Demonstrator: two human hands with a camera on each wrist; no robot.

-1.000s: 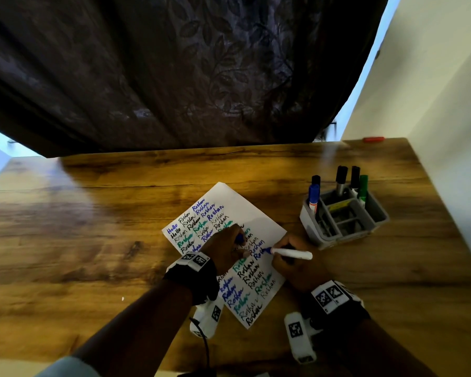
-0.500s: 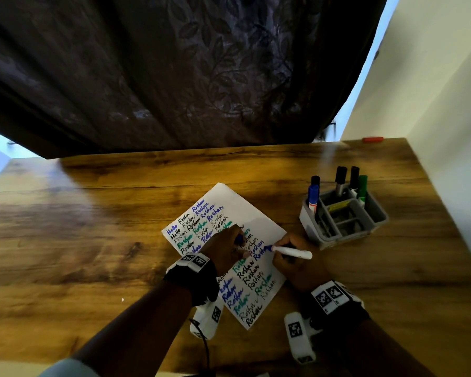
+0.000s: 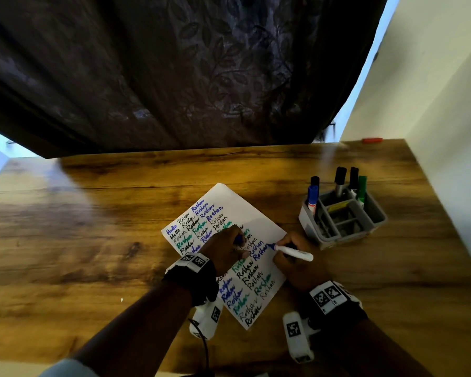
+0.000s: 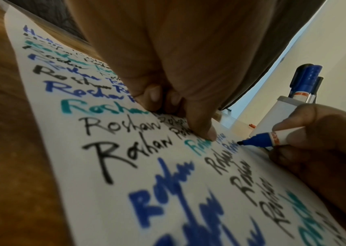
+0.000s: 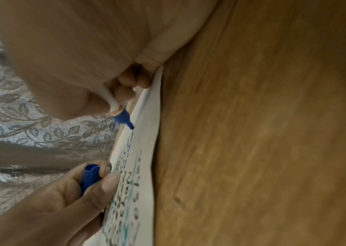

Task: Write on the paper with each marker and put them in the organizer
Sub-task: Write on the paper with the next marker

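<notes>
Right hand (image 3: 297, 265) pinches blue marker (image 3: 292, 251), tip on paper (image 3: 256, 213) mid-sheet. Left hand (image 3: 226, 247) curled round blue cap (image 5: 90, 176), fingertip pinning paper. Organizer (image 3: 343, 221) at 2 o'clock from paper. Risk: palm smears wet ink; paper slips if pin lifts.
</notes>
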